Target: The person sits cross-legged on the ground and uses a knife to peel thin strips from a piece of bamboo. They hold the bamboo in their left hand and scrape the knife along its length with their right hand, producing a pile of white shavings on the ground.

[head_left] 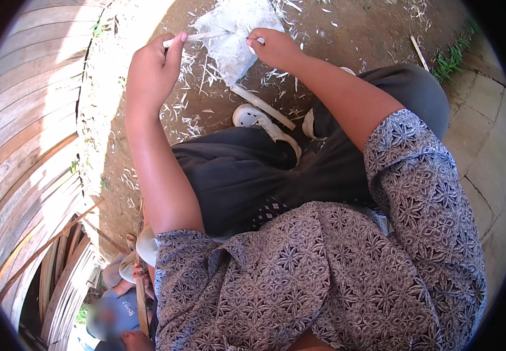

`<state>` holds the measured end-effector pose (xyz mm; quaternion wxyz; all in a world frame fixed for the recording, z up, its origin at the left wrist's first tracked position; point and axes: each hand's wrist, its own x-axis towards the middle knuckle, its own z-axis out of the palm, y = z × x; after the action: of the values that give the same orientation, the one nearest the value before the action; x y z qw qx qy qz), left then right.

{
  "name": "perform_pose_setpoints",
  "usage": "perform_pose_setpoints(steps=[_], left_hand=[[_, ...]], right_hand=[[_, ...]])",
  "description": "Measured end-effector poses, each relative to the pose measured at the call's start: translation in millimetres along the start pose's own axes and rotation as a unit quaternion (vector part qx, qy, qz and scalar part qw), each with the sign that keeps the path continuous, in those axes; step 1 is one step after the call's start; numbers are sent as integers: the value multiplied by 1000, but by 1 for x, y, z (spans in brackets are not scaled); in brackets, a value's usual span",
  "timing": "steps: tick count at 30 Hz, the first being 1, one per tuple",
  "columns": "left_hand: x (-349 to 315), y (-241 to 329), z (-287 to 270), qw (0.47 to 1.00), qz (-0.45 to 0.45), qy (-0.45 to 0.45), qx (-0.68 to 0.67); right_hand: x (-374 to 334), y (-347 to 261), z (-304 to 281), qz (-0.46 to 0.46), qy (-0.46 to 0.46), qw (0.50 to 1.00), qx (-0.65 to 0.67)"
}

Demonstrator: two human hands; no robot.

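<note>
My left hand (158, 70) is closed around one end of a pale, slim wooden stick (203, 37), with the thumb lying along it. The stick reaches rightward over a whitish, irregular flat sheet or slab (241, 17) on the ground. Just beyond the stick's right end, my right hand (273, 48) is closed in a pinch. Something thin and dark shows at its fingertips, too small to name. Below the sheet, a longer pale piece of wood (263, 106) lies on the dirt beside my white shoe (253, 117).
Pale shavings (188, 111) litter the brown dirt. Stacked planks (25, 105) curve along the left side. At lower left another person (115, 313) sits close by, a hand on a wooden strip (142, 304). Paving tiles (481, 117) lie at right, near grass (448, 61).
</note>
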<state>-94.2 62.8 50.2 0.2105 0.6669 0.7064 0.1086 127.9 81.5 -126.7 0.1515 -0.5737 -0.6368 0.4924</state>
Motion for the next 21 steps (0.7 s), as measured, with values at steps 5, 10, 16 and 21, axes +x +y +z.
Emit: perform_pose_setpoints(steps=[5, 10, 16, 21], left_hand=[[0, 2, 0, 1000, 16, -6, 2], [-6, 7, -1, 1000, 2, -16, 12], [11, -16, 3, 1000, -15, 11, 7], [14, -17, 11, 999, -10, 50, -10]], right_hand=[[13, 24, 7, 6, 27, 996, -86], [10, 29, 9, 35, 36, 993, -106], [-7, -30, 0, -2, 59, 998, 38], [-40, -97, -5, -74, 29, 985, 155]])
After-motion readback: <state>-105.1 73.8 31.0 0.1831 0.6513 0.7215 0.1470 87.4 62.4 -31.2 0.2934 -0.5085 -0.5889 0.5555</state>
